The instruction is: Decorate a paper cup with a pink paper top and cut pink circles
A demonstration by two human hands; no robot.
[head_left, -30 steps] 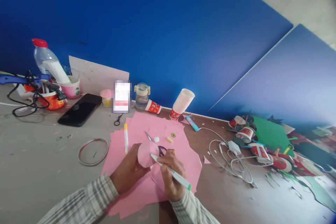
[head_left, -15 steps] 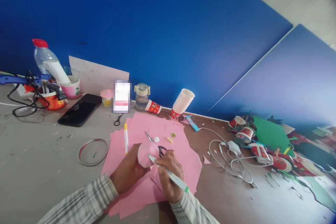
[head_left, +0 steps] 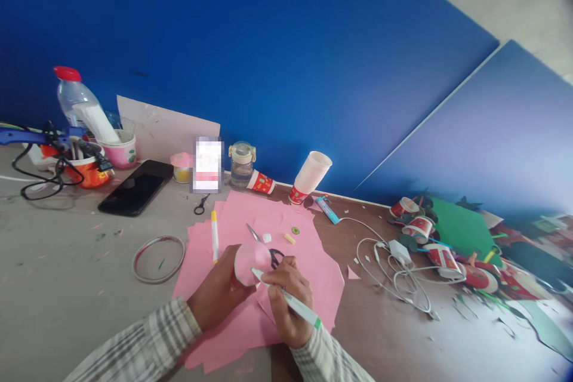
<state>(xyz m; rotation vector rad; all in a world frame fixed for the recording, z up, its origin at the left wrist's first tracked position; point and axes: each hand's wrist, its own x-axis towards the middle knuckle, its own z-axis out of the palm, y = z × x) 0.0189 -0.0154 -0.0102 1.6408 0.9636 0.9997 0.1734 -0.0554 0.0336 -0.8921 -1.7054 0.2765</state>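
My left hand [head_left: 219, 292] is wrapped around a small pink paper-covered cup [head_left: 250, 259], holding it tilted above the pink paper sheets [head_left: 308, 250]. My right hand [head_left: 286, 298] grips a white marker with a green end [head_left: 290, 301]; its tip touches the pink cup's face. Black-handled scissors [head_left: 264, 245] lie on the pink paper just behind the cup, partly hidden by it. A yellow-capped marker [head_left: 215, 236] lies to the left on the paper.
A metal ring [head_left: 159, 258], a black phone [head_left: 136, 187] and small scissors [head_left: 201, 204] lie at left. A stack of paper cups [head_left: 311, 176], a jar [head_left: 242, 164], a water bottle [head_left: 78, 101], a white charger with cables [head_left: 398, 256] and decorated cups [head_left: 421, 230] crowd the back and right.
My right hand has slid the marker slightly left and down across the pink cup's face. My left hand and the cup have stayed put.
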